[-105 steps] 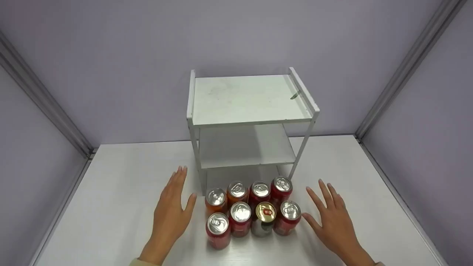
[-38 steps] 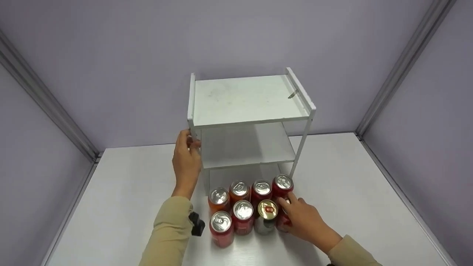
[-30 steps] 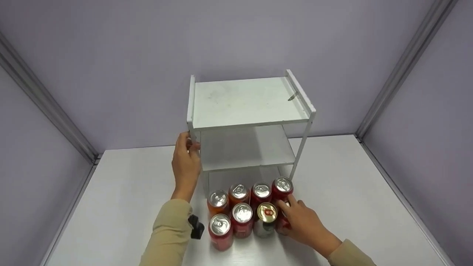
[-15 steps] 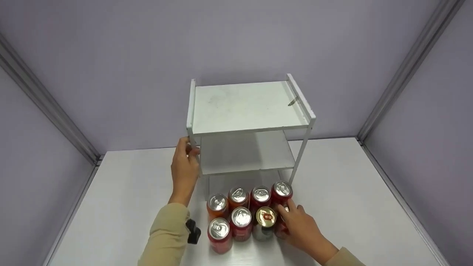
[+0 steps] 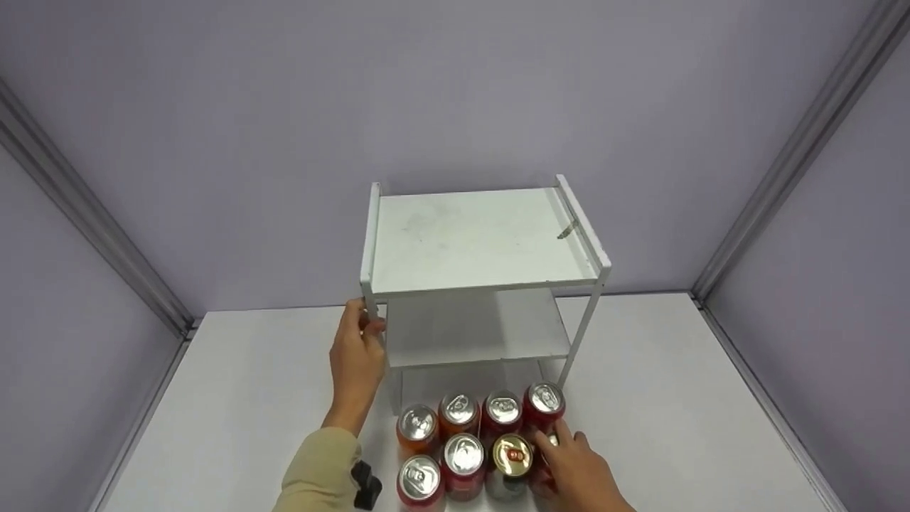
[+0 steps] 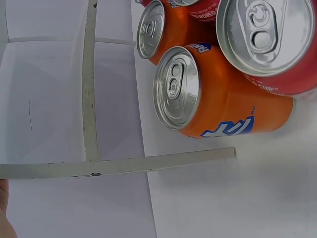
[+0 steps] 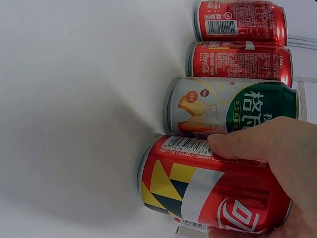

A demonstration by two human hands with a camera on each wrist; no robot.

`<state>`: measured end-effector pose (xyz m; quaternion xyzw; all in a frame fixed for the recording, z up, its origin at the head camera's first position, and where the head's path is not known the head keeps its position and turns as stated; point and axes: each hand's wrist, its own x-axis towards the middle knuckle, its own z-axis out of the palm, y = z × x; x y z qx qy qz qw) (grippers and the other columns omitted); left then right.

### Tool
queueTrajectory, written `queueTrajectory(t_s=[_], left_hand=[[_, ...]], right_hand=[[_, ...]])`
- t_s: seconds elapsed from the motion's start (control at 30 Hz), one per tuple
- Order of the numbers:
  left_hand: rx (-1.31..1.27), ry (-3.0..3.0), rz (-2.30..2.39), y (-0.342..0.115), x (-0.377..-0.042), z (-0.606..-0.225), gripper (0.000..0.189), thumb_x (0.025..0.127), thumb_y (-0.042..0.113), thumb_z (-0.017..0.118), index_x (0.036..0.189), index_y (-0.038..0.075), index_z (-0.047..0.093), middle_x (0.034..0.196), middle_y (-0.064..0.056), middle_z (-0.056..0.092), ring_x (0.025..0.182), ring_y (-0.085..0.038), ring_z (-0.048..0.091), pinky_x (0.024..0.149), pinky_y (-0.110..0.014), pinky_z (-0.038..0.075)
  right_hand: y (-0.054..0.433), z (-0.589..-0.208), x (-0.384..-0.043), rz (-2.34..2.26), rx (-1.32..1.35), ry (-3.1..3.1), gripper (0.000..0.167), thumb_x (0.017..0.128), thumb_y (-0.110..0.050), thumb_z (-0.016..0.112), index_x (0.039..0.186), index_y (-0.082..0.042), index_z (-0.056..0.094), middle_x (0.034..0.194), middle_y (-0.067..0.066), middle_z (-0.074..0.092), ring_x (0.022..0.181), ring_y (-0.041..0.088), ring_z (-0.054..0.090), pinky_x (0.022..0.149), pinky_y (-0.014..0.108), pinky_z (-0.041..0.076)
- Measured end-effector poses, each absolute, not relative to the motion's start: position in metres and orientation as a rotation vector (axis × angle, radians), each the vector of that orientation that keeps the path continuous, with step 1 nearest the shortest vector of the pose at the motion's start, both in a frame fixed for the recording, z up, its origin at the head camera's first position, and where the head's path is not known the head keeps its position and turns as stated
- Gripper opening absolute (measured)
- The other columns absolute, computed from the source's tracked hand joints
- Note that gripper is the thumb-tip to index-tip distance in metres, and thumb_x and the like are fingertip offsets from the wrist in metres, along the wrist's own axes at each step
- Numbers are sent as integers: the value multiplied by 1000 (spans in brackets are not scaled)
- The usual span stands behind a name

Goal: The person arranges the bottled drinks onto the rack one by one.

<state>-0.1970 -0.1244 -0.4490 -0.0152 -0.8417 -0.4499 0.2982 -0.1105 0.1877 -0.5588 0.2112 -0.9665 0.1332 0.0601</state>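
My left hand (image 5: pixel 355 363) has its fingers curled round the front left post of a small white shelf rack (image 5: pixel 483 238); the left wrist view shows the post (image 6: pixel 168 161) and only a sliver of the hand. My right hand (image 5: pixel 581 471) grips a red cola can (image 7: pixel 213 191) at the right end of the front row, thumb on one side; its far-side fingers are mostly hidden. Beside that can stands a green-and-white can (image 7: pixel 213 106) with a gold lid. Other upright cans include red cola cans (image 5: pixel 419 478) and orange Fanta cans (image 6: pixel 237 94).
The cans stand in two rows on the white table (image 5: pixel 249 398), right before the rack. Above its bottom level the rack has a middle shelf (image 5: pixel 469 331) and a top with raised side rails. Pale walls (image 5: pixel 455 92) enclose the back and both sides.
Since the oldest frame, my left hand has taken hold of the rack's post and my right hand of the front right cola can. Lately both stay put; the head view has tilted upward.
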Motion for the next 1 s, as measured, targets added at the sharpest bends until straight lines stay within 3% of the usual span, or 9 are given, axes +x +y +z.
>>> queueTrajectory(t_s=[0.23, 0.43, 0.7, 1.0], left_hand=[[-61, -2197, -1253, -115, -215, -446, 13, 100, 6, 56, 112, 7, 53, 97, -10, 61, 86, -25, 61, 73, -44, 51], [-65, -2216, -1297, -109, -239, -442, 14, 99, 8, 58, 113, 8, 54, 96, -9, 61, 86, -23, 60, 71, -39, 49], [9, -2221, -1309, -110, -249, -436, 18, 99, 9, 58, 117, 9, 54, 97, -9, 59, 87, -24, 58, 70, -40, 48], [76, -2214, -1346, -106, -253, -434, 24, 100, 12, 58, 124, 9, 54, 106, -11, 61, 98, -26, 61, 78, -43, 51]], right_hand=[[201, -552, -123, 368, 674, -2872, 68, 65, -29, 89, 124, -23, 57, 111, 8, 50, 76, 23, 53, 48, 35, 43], [214, -531, -140, 262, 706, -2741, 62, 63, -33, 88, 117, -25, 60, 96, 4, 50, 67, 17, 53, 47, 32, 41], [213, -463, -154, 184, 813, -2693, 53, 65, -31, 86, 110, -23, 59, 93, 3, 53, 60, 14, 50, 47, 30, 41], [209, -390, -165, 14, 950, -2641, 58, 64, -34, 86, 113, -21, 59, 88, 5, 52, 53, 17, 45, 46, 34, 44]])
